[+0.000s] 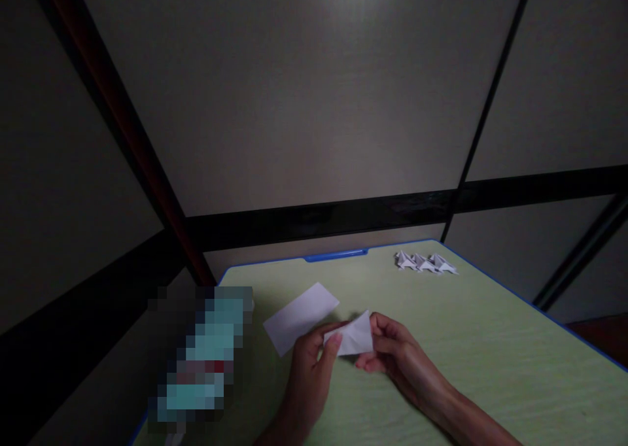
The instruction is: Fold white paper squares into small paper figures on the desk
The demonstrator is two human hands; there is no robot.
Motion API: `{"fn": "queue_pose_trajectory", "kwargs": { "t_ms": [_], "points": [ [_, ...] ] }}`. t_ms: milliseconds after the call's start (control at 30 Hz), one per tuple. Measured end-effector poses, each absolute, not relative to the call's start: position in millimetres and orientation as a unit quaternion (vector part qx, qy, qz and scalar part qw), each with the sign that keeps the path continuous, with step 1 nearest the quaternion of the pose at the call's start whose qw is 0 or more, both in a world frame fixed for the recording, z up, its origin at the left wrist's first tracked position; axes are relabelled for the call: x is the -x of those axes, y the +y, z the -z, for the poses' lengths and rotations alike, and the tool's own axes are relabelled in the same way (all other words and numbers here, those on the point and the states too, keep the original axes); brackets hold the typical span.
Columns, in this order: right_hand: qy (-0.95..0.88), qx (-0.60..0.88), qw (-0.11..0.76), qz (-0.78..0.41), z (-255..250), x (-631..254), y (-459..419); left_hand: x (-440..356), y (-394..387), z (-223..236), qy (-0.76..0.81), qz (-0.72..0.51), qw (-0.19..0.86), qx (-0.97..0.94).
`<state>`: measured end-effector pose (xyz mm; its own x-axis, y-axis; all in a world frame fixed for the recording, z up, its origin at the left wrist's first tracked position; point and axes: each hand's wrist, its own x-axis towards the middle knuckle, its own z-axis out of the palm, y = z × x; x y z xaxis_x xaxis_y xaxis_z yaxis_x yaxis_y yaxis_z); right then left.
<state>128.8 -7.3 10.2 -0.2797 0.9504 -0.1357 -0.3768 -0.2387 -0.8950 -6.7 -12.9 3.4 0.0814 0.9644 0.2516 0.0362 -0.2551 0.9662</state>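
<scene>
A small piece of white paper (354, 338) with creases across it is held above the table. My left hand (314, 361) pinches its left end, thumb on top and fingers underneath. At the paper's right edge, my right hand (392, 344) has its fingers curled against the sheet, partly hidden behind it. Just beyond my left hand, a flat white rectangular sheet (299, 315) lies on the table. Several folded white paper figures (422, 263) with pointed shapes sit in a row near the far right corner.
The light green table (490, 361) has a blue edge and a blue handle (337, 256) at the far side. A pixelated teal object (210, 341) lies along the left side. Cabinet panels (318, 106) stand right behind the table.
</scene>
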Motion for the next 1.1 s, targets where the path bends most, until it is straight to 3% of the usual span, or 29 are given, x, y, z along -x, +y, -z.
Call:
{"fn": "queue_pose_trajectory", "kwargs": {
  "t_ms": [167, 400, 667, 833, 1100],
  "points": [
    [-0.338, 0.342, 0.482, -0.733, -12.9, -130.3, -8.2, 6.2, -12.6, -9.3, 0.37, -0.535, 0.433, -0.624],
    [-0.434, 0.345, 0.481, -0.679, -17.0, -128.2, -9.5, 2.8, -11.8, -10.5, 0.34, -0.536, 0.487, -0.6],
    [-0.517, 0.38, 0.458, -0.615, -2.8, -125.6, -5.1, 5.8, -14.4, -0.7, 0.358, -0.513, 0.476, -0.618],
    [-0.56, 0.382, 0.479, -0.558, -0.8, -125.9, -3.8, 8.1, -19.4, 3.0, 0.329, -0.505, 0.505, -0.618],
    [-0.52, 0.364, 0.512, -0.579, 1.1, -129.1, -1.4, 4.6, -20.7, 1.5, 0.303, -0.512, 0.548, -0.589]
  ]
}}
